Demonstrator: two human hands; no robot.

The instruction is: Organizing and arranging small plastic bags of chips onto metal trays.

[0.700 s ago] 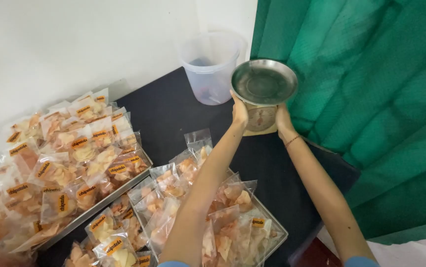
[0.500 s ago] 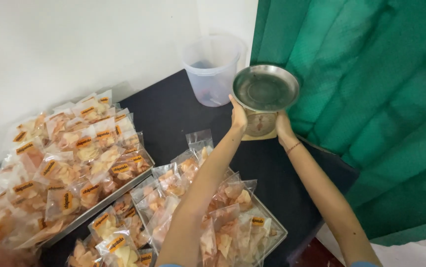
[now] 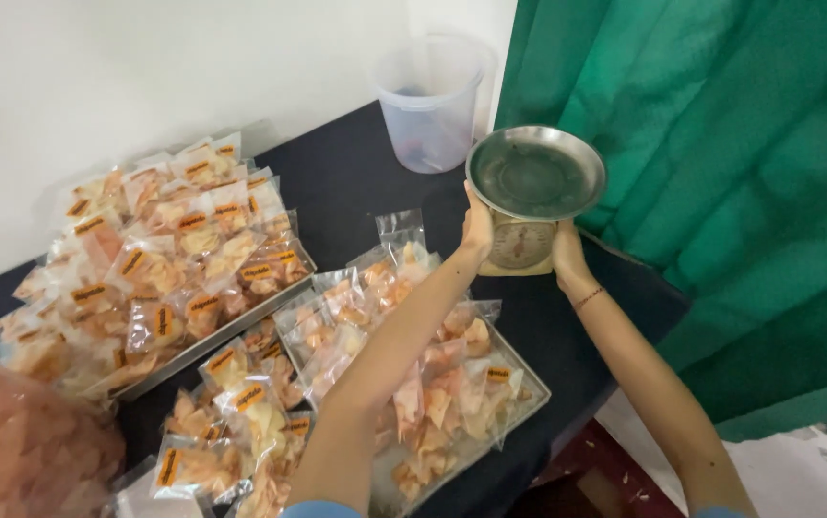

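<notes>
A small kitchen scale (image 3: 521, 242) with a round dial and an empty metal bowl (image 3: 535, 176) on top stands at the far right of a black-covered table (image 3: 356, 173). My left hand (image 3: 477, 228) grips its left side and my right hand (image 3: 567, 255) grips its right side; both arms reach out over a metal tray (image 3: 527, 395) of small clear packets of orange snacks.
A second tray (image 3: 212, 331) heaped with labelled snack packets lies to the left by the white wall. A translucent plastic bucket (image 3: 430, 105) stands in the back corner. A green curtain (image 3: 720, 192) hangs close on the right. A large bag of snacks (image 3: 20, 451) sits at the lower left.
The scale and both hands sit a little lower and nearer in view than before. My grip on its two sides is the same.
</notes>
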